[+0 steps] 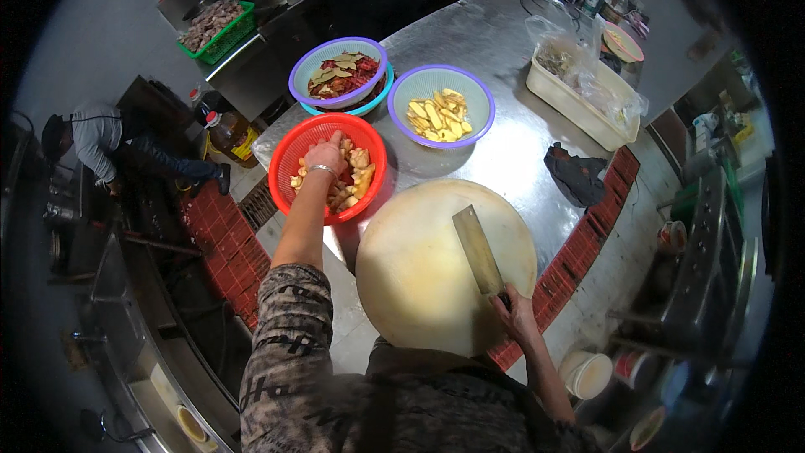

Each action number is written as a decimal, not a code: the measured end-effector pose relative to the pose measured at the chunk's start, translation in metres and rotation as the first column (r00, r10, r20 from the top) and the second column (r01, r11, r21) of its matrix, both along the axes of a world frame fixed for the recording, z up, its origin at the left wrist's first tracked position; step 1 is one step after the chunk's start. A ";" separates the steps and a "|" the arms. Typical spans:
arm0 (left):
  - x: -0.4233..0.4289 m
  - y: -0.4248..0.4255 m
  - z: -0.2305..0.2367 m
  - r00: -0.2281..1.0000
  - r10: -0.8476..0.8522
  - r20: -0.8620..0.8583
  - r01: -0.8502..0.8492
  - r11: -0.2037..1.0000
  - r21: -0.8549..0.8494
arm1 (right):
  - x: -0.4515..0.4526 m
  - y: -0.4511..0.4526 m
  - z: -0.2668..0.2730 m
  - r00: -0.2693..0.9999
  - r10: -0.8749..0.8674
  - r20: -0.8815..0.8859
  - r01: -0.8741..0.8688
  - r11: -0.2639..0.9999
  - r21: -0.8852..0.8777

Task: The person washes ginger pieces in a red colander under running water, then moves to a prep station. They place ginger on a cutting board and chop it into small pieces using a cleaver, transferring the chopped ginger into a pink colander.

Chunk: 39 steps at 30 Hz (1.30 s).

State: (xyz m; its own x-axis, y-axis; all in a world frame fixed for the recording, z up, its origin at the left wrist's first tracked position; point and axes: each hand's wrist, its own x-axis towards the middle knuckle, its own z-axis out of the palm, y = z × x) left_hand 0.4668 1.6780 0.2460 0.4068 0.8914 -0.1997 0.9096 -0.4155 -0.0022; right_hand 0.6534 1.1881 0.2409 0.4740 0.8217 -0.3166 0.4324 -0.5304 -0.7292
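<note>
My left hand [327,156] reaches into a red plastic colander [277,164] among whole pieces of ginger root [361,179]; its fingertips are partly hidden. In my right hand [517,315] is the handle of a cleaver [478,252], whose broad blade lies over the right half of a thick round cutting board [409,264]. Beyond the board, a purple-rimmed colander [441,143] holds sliced ginger [440,115]. Another purple-rimmed colander [295,85], with dried red chillies and bay leaves [343,73], is stacked on a blue-rimmed one [390,85].
On the steel table [465,32] are a white bin with plastic bags [566,98], a dark cloth or bag [575,176], a pink-rimmed bowl [622,41] and several bottles. A green basket of meat pieces [217,32] stands back left. Another person [100,139] bends at the left.
</note>
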 end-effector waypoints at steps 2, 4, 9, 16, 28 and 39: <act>-0.008 -0.003 0.006 0.995 0.025 0.093 -0.033 0.996 0.077 | 0.001 0.003 0.003 1.000 0.013 0.005 -0.013 1.000 0.021; -0.013 -0.006 0.024 0.987 0.011 0.158 -0.026 0.995 0.092 | 0.002 0.003 0.000 0.999 0.017 0.028 -0.018 0.999 0.037; -0.001 -0.074 0.091 0.906 -0.312 0.286 0.226 0.928 0.296 | 0.001 0.005 0.002 0.999 -0.015 -0.033 0.015 1.000 0.023; 0.010 -0.252 0.048 0.813 -0.525 0.251 0.529 0.847 0.057 | 0.010 0.012 0.009 0.954 0.024 0.298 -0.055 0.994 0.094; -0.003 -0.322 -0.008 0.950 -0.287 0.122 0.297 0.952 -0.074 | 0.065 -0.025 -0.015 0.938 0.170 0.303 -0.265 0.913 0.310; 0.168 -0.339 0.011 0.626 -0.033 0.779 0.208 0.970 -0.125 | 0.292 -0.167 -0.015 0.967 -0.193 0.167 0.168 0.974 0.151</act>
State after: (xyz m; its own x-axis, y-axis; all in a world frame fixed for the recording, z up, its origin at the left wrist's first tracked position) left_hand 0.6346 1.3393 0.2567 0.5897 0.8033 0.0828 0.4844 -0.4339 0.7597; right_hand 0.9453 1.0213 0.2257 0.6574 0.7462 -0.1055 0.4685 -0.5143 -0.7184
